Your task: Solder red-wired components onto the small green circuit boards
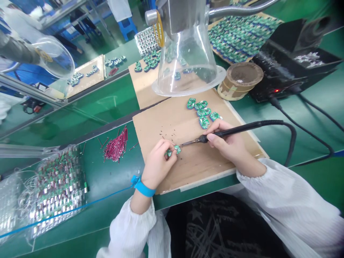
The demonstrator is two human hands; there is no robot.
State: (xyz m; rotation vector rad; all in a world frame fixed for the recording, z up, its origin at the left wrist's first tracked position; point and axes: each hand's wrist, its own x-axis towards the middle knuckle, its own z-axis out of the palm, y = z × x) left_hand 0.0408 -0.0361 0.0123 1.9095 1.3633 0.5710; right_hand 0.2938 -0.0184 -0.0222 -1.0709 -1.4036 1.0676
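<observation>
My left hand point(158, 165) pinches a small green circuit board point(173, 151) between its fingertips. My right hand point(227, 141) grips a black soldering iron point(231, 130) like a pen, and its metal tip nearly reaches the board. Both hands rest over a brown cardboard sheet point(204, 168). Several similar green boards point(202, 111) lie in a loose group beyond my right fingers. A blue wrist strap point(143, 187) circles my left wrist, and its cord runs off to the left.
A bundle of red pins point(116, 145) and a plastic bag of boards point(57, 191) lie left on the green bench. Ahead stand a clear acrylic fume hood point(185, 61), a round cardboard holder point(240, 80) and a black soldering station point(290, 68) with cables.
</observation>
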